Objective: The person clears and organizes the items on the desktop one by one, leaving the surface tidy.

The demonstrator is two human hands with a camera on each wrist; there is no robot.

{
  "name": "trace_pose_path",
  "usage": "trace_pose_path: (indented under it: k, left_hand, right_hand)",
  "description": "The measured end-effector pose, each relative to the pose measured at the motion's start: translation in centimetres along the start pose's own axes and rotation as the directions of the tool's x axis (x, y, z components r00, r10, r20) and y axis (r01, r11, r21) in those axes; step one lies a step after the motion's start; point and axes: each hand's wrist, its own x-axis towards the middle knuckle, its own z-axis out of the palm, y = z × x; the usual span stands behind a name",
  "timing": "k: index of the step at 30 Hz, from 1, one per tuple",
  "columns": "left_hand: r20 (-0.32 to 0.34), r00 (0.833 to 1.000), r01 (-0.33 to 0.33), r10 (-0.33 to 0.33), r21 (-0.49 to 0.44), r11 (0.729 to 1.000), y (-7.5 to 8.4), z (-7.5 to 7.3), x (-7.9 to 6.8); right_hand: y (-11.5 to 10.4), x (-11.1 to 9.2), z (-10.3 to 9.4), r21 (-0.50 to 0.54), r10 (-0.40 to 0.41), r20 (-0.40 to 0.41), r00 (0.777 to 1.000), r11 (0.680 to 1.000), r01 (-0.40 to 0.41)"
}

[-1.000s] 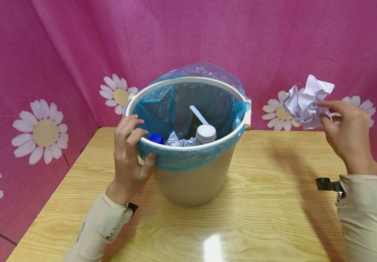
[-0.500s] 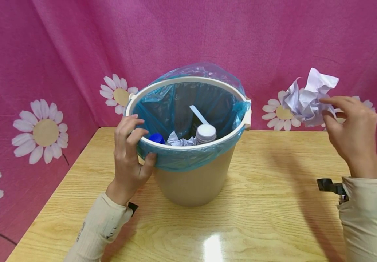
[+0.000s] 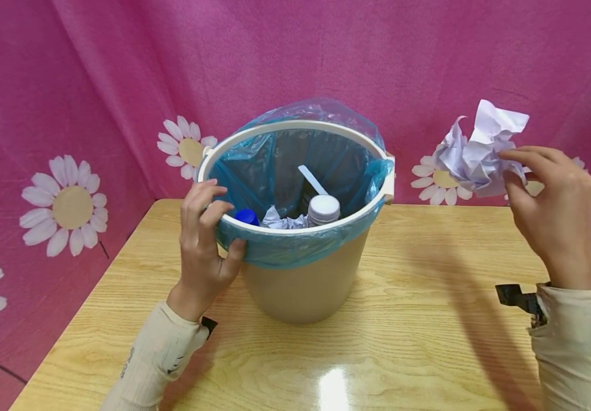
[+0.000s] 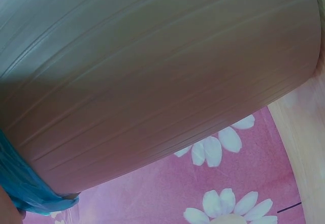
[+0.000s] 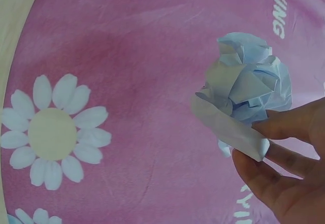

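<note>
A beige trash bin (image 3: 300, 291) lined with a blue plastic bag (image 3: 285, 251) stands on the table, a white ring round its rim. My left hand (image 3: 205, 245) grips the ring and bag at the bin's near left, fingers over the rim and thumb outside. Raised to the right of the bin, my right hand (image 3: 557, 211) pinches a crumpled sheet of white paper (image 3: 485, 151) between thumb and fingers; the right wrist view shows this paper ball (image 5: 244, 82) close up. Inside the bin are a white-lidded container (image 3: 323, 209), a blue cap (image 3: 246, 217) and another crumpled paper (image 3: 282, 220).
A flat white strip (image 3: 312, 180) leans inside the bin, next to something dark. Behind and to the left of the wooden table (image 3: 418, 331) hangs a pink cloth (image 3: 285, 57) with white daisies. The bin's wall (image 4: 152, 82) fills much of the left wrist view.
My right hand, pinching the crumpled paper, has risen slightly and shifted a little to the right. My left hand keeps its grip on the rim, and the bin stays put.
</note>
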Motion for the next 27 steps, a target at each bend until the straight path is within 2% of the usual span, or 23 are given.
trace_pose_path:
  k: [10, 17, 27]
  left_hand:
    - [-0.013, 1.0, 0.017, -0.017, -0.023, 1.0, -0.1, 0.0, 0.0]
    - [-0.027, 0.999, 0.029, -0.03, -0.019, 0.999, 0.1, 0.3, -0.2]
    - [-0.018, 1.0, 0.021, -0.021, -0.011, 1.0, 0.2, 0.4, -0.1]
  right_hand:
    - [-2.6, 0.3, 0.4, 0.043, -0.022, -0.035, 0.999, 0.999, 0.024]
    - [-4.8, 0.6, -0.2, 0.061, -0.061, -0.093, 0.994, 0.996, 0.066]
    - [-7.3, 1.4, -0.7, 0.072, -0.124, -0.082, 0.989, 0.989, 0.13]
